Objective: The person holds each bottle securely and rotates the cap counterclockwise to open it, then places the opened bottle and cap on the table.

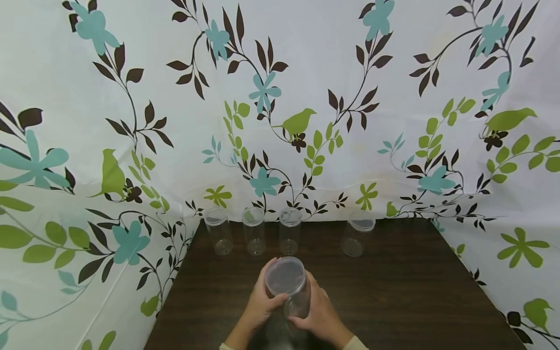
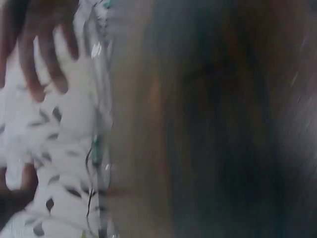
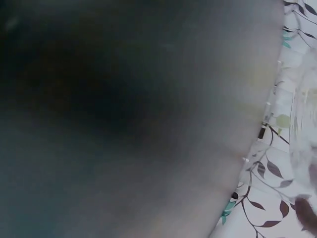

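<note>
Between both hands, near the front middle of the table in the head view, is a clear plastic jar (image 1: pixel 298 305) with a translucent lid (image 1: pixel 285 276) tipped toward the camera. My left hand (image 1: pixel 261 297) grips its upper left side, thumb across the front below the lid. Lower on the right side, my right hand (image 1: pixel 323 313) holds the jar with its thumb in front. At the left wrist view's edge, spread fingers (image 2: pixel 44 54) and a thumb (image 2: pixel 22 191) show. The right wrist view catches part of the clear jar (image 3: pixel 303 124) and a fingertip (image 3: pixel 306 214).
Along the back of the dark wooden table (image 1: pixel 393 291) stand several similar lidded clear jars: three at the left, with one at the far left (image 1: pixel 218 232), and another jar (image 1: pixel 358 234) apart at the right. A patterned cloth (image 1: pixel 306 73) hangs behind and beside the table.
</note>
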The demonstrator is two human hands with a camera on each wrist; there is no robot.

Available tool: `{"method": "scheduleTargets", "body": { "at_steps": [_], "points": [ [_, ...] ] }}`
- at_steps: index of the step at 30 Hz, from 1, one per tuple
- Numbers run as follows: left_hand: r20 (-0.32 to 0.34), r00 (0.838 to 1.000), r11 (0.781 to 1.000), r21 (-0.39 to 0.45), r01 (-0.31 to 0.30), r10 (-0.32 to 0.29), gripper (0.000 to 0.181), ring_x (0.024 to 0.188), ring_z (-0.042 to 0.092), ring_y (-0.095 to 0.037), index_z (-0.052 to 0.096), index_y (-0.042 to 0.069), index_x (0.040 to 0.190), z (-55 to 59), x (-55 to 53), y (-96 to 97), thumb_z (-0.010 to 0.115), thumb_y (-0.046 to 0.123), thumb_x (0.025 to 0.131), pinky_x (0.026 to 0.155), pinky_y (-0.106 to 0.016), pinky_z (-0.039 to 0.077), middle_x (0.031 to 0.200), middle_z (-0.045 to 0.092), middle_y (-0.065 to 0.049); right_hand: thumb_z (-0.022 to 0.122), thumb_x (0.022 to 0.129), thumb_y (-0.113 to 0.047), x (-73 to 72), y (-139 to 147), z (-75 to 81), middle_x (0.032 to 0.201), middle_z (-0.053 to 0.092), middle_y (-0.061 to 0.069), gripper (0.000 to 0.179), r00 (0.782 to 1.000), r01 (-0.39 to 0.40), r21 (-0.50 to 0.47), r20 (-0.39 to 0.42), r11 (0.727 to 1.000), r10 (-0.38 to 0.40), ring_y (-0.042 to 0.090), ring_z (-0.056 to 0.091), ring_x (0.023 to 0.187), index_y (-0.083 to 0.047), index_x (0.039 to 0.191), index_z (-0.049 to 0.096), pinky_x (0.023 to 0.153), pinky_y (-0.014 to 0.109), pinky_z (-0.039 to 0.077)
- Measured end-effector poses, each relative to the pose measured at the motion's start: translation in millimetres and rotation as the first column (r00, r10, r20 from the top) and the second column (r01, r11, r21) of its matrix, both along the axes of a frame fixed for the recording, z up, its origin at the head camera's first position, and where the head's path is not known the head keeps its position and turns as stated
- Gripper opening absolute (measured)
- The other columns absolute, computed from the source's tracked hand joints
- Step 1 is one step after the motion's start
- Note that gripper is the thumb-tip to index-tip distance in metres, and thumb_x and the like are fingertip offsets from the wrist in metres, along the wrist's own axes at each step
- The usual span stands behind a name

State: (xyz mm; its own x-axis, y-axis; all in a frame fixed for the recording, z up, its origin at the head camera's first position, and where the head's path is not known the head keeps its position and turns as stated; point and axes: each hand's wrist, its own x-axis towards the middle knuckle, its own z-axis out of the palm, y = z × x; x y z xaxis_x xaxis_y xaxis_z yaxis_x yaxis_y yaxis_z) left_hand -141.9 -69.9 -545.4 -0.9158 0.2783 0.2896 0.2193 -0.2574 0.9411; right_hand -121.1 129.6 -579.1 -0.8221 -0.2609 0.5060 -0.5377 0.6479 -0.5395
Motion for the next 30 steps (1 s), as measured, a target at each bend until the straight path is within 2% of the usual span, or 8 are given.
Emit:
{"method": "scheduleTargets", "body": {
  "at_steps": [3, 6, 14, 18, 22, 26, 28, 30],
  "points": [
    [0.023, 0.99, 0.989, -0.037, -0.14, 0.141, 0.096, 0.13, 0.051, -0.022, 0.027, 0.0, 0.156, -3.6, 3.6, 14.6, 0.086, 0.012, 0.081, 0.103, -0.028, 0.043, 0.154, 0.043, -0.019, 0.1, 0.052, -0.042, -0.6, -3, -5.4, 0.139, 0.057, 0.017, 0.127, 0.988, 0.113, 0.037, -0.105, 0.993, -0.109, 0.031, 0.064, 0.106, 0.0, 0.152, 0.034, 0.082, 0.049, 0.054],
    [0.02, 0.976, 0.975, -0.049, -0.215, 0.216, 0.095, 0.13, 0.051, -0.022, 0.03, -0.001, 0.154, -5.5, 5.2, 22.2, 0.087, 0.011, 0.08, 0.104, -0.027, 0.041, 0.153, 0.045, -0.019, 0.1, 0.05, -0.043, -0.3, -4, -8.0, 0.138, 0.058, 0.018, 0.127, 0.981, 0.151, 0.04, -0.133, 0.988, -0.144, 0.03, 0.064, 0.105, 0.001, 0.151, 0.035, 0.081, 0.049, 0.055],
    [-0.003, 0.976, 0.975, -0.031, -0.219, 0.219, 0.092, 0.128, 0.052, -0.016, 0.03, 0.0, 0.154, -5.6, 5.5, 21.2, 0.085, 0.013, 0.082, 0.103, -0.023, 0.04, 0.151, 0.045, -0.022, 0.101, 0.05, -0.04, -0.2, -4, -5.4, 0.137, 0.059, 0.018, 0.128, 0.985, 0.13, 0.019, -0.12, 0.991, -0.126, 0.03, 0.065, 0.105, 0.0, 0.152, 0.034, 0.081, 0.049, 0.056],
    [-0.046, 0.988, 0.989, -0.006, -0.15, 0.15, 0.1, 0.132, 0.048, -0.013, 0.02, 0.001, 0.157, -4.4, 4.8, 14.7, 0.083, 0.031, 0.086, 0.105, -0.022, 0.037, 0.154, 0.039, -0.025, 0.1, 0.054, -0.037, -1.3, -1, -1.3, 0.139, 0.057, 0.021, 0.127, 0.997, 0.046, -0.018, -0.061, 0.999, -0.047, 0.032, 0.065, 0.11, 0.001, 0.153, 0.03, 0.084, 0.05, 0.056],
    [-0.118, 0.993, 0.999, 0.028, -0.024, 0.027, 0.107, 0.139, 0.041, -0.011, 0.009, 0.006, 0.16, -5.1, -1.5, 1.5, 0.076, 0.049, 0.089, 0.109, -0.023, 0.035, 0.16, 0.028, -0.021, 0.097, 0.063, -0.041, -2.8, 5, 2.3, 0.147, 0.051, 0.02, 0.123, 0.991, -0.086, -0.096, 0.097, 0.992, 0.095, 0.034, 0.058, 0.124, -0.004, 0.157, 0.026, 0.097, 0.049, 0.052],
    [-0.161, 0.976, 0.986, 0.063, 0.156, -0.144, 0.104, 0.141, 0.041, -0.014, 0.008, 0.011, 0.16, -5.6, -10.0, -15.2, 0.072, 0.052, 0.09, 0.11, -0.025, 0.036, 0.162, 0.028, -0.015, 0.093, 0.072, -0.041, -4.2, 11, 5.0, 0.157, 0.038, 0.018, 0.12, 0.916, -0.245, -0.199, 0.273, 0.949, 0.293, 0.032, 0.045, 0.138, -0.012, 0.161, 0.018, 0.109, 0.043, 0.042],
    [-0.173, 0.961, 0.97, 0.07, 0.233, -0.218, 0.101, 0.14, 0.042, -0.018, 0.01, 0.01, 0.16, -5.1, -13.6, -21.1, 0.073, 0.049, 0.091, 0.11, -0.027, 0.037, 0.162, 0.029, -0.019, 0.092, 0.074, -0.037, -4.5, 13, 6.7, 0.161, 0.032, 0.017, 0.12, 0.87, -0.3, -0.237, 0.329, 0.924, 0.367, 0.03, 0.039, 0.142, -0.015, 0.162, 0.013, 0.112, 0.041, 0.037],
    [-0.187, 0.947, 0.958, 0.067, 0.278, -0.262, 0.1, 0.14, 0.043, -0.02, 0.013, 0.005, 0.16, -3.7, -15.4, -24.2, 0.074, 0.045, 0.092, 0.111, -0.028, 0.037, 0.161, 0.029, -0.024, 0.091, 0.075, -0.036, -4.1, 14, 8.5, 0.162, 0.028, 0.017, 0.12, 0.844, -0.33, -0.251, 0.353, 0.91, 0.404, 0.029, 0.036, 0.144, -0.017, 0.162, 0.011, 0.114, 0.041, 0.035]
  ]
}}
